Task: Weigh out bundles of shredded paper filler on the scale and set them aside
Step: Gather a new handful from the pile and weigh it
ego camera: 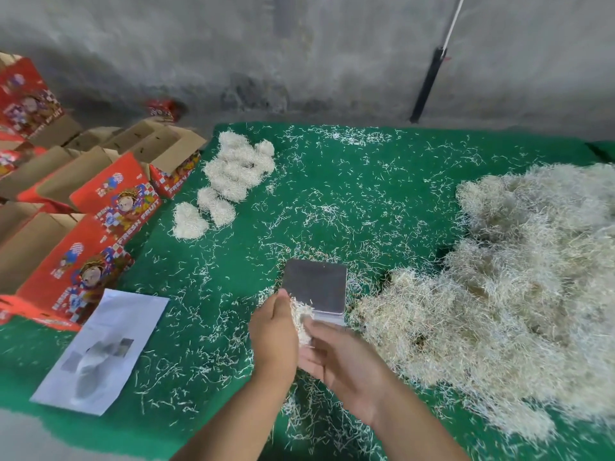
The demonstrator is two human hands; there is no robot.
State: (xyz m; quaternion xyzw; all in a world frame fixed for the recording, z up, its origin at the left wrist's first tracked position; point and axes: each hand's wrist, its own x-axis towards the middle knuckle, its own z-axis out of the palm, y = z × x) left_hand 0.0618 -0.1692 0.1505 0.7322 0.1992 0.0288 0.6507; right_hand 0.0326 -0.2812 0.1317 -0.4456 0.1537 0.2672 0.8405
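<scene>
**— What have you got hold of?**

A small wad of pale shredded paper filler (301,322), pressed between both my hands just at the near edge of the flat silver square scale (314,286). My left hand (274,331) has its fingers curled round the wad's left side; my right hand (336,356) closes on it from the right, fingers bent. The scale's plate itself looks bare except for a few stray strands.

**— So how far along are you?**

Partway, I'd judge. At about ten o'clock from the scale sits a cluster of neat whitish weighed bundles (233,174), several of them, with two more trailing towards me. At three o'clock lies the big loose heap of tan shredded filler (506,287), still large, so plenty is left. This wad has yet to go on the plate, or to join the others; I can't tell which.

**— And around that?**

The green felt-covered counter (382,194) is littered with loose shreds. At eight o'clock lies a white printed sheet of paper (103,351), and beyond it, at nine to ten o'clock, open red cardboard fruit boxes (109,201).
</scene>
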